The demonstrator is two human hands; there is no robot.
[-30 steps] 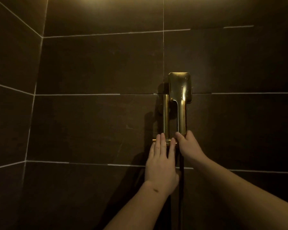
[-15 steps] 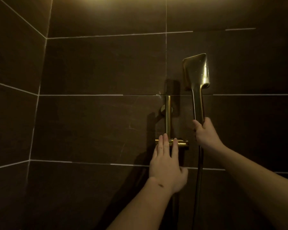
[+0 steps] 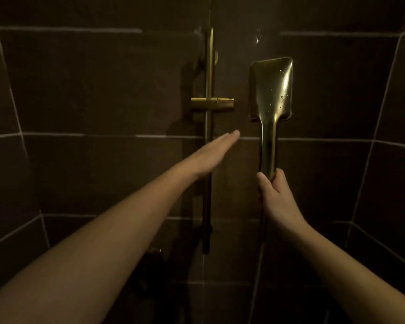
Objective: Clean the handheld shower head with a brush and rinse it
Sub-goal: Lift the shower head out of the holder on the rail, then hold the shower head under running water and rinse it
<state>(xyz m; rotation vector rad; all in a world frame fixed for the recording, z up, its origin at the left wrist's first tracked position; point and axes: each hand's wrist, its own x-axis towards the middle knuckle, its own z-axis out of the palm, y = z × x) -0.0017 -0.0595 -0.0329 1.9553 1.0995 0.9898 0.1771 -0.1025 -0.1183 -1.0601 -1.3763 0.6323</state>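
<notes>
My left hand (image 3: 211, 153) is flat and open, fingers straight and together, reaching across the lower stretch of the rail (image 3: 209, 73) with nothing in it; whether it brushes the rail I cannot tell in this dim light. Half a second ago its fingertips lay on the holder (image 3: 212, 105), and now it hangs below that. The rail is a slim brass-coloured rod running upright on the dark tiled wall (image 3: 91, 85), whose large matte slabs are split by pale grout lines. The holder is a short gold crossbar clamped on it, now empty.

To the right, the shower head (image 3: 270, 90) stands upright and clear of the holder, a flat, rounded-rectangle paddle in polished gold, beaded with water drops, narrowing into a thin handle. My right hand (image 3: 276, 197) is wrapped around the foot of that handle, thumb on the left side. It sits lower against the holder than it did earlier.
</notes>
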